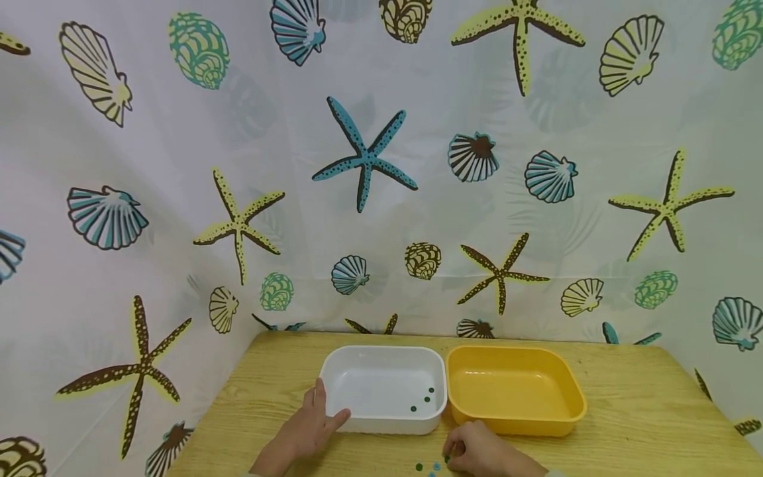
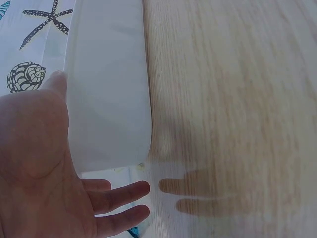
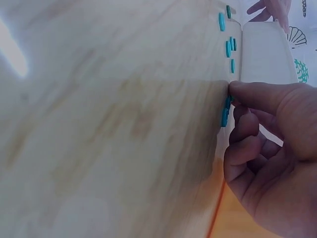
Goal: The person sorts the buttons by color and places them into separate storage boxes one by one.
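Observation:
A white plastic bin (image 1: 387, 425) stands on the wooden table with three small dark green buttons inside, one of them a button (image 1: 413, 409) close to the front wall. At the bin's left front corner, my left hand (image 1: 306, 424) rests with its thumb at the rim and its fingers fairly straight along the end. My right hand (image 1: 479, 450), low in front of the yellow bin (image 1: 517, 427), pinches a dark green button (image 1: 446, 458) between thumb and forefinger. Beside those fingertips lie a dark green button (image 1: 419, 467) and light blue buttons (image 1: 436, 466).
The yellow bin stands right beside the white one, its visible inside bare. More blue-green buttons (image 3: 222, 22) lie on the table (image 3: 124, 124) in the right wrist view. A white curtain (image 1: 417, 218) printed with shells and starfish surrounds the table.

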Demonstrator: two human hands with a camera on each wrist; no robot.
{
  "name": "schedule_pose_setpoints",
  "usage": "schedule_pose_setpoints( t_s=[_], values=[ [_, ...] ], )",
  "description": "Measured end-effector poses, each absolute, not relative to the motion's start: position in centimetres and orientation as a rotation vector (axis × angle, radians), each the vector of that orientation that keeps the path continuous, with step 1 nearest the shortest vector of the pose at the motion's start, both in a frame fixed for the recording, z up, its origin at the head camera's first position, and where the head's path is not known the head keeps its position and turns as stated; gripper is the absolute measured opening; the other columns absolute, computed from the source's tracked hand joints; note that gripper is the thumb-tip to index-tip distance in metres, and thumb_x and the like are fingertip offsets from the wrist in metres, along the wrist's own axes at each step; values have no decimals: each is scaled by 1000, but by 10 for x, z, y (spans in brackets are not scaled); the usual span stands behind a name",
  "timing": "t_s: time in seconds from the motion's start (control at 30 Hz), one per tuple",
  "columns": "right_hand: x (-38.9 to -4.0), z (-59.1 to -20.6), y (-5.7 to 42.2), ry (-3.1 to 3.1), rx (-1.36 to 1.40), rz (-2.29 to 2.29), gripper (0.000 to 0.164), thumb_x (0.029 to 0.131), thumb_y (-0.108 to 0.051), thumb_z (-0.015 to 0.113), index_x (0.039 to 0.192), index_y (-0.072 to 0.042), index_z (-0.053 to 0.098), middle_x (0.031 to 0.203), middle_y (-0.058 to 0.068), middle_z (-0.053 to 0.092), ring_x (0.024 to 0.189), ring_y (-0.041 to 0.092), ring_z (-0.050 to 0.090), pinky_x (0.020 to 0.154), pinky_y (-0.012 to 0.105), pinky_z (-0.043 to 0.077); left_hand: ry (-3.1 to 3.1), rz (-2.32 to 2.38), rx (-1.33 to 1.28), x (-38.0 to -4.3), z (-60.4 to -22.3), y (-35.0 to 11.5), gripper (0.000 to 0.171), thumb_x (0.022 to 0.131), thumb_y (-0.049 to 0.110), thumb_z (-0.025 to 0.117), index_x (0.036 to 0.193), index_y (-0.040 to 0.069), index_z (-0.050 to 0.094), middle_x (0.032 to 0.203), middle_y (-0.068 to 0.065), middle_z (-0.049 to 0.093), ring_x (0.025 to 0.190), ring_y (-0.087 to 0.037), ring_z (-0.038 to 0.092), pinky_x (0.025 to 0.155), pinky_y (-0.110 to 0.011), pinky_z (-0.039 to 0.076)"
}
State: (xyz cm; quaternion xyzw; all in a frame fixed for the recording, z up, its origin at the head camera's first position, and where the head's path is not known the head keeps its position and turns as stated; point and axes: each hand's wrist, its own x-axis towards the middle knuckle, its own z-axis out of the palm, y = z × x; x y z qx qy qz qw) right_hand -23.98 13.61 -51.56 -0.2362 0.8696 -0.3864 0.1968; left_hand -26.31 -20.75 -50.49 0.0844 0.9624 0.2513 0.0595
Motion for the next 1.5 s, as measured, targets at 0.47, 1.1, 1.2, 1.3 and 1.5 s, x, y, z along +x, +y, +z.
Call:
schedule_pose_setpoints(
  t_s=[0.47,1.1,1.2,1.3,1.5],
  values=[
    [-241,-517,135,2455,-722,-1074,8,82,-6,71,82,-14,71,70,-9,60,62,4,53,57,21,45,2921,750,256,-262,-505,-207,96,94,55,46,144,-16,4,143,-37,20,96,-37,59,84,-51,46],
    [-239,-510,132,2431,-744,-1175,8,82,-8,72,77,-13,68,69,-8,60,62,4,52,55,20,44,2919,746,274,-258,-499,-206,94,95,53,46,144,-16,4,144,-36,20,93,-34,60,82,-50,47],
    [-238,-505,133,2428,-740,-1200,7,82,-9,72,78,-13,68,70,-8,61,61,5,53,53,20,43,2921,742,277,-258,-500,-206,94,95,53,46,144,-16,4,143,-36,20,95,-35,59,83,-51,47],
    [-238,-501,134,2436,-762,-1219,6,83,-10,72,80,-14,68,72,-9,61,60,5,52,52,19,43,2918,743,274,-259,-501,-206,94,95,54,45,144,-15,4,144,-36,20,99,-37,58,85,-51,46],
    [-236,-495,134,2405,-809,-1306,5,83,-9,71,80,-8,67,71,-8,61,56,4,52,51,18,43,2915,749,267,-259,-501,-207,95,95,54,45,144,-16,4,144,-36,20,101,-38,57,87,-52,45]
  ],
)
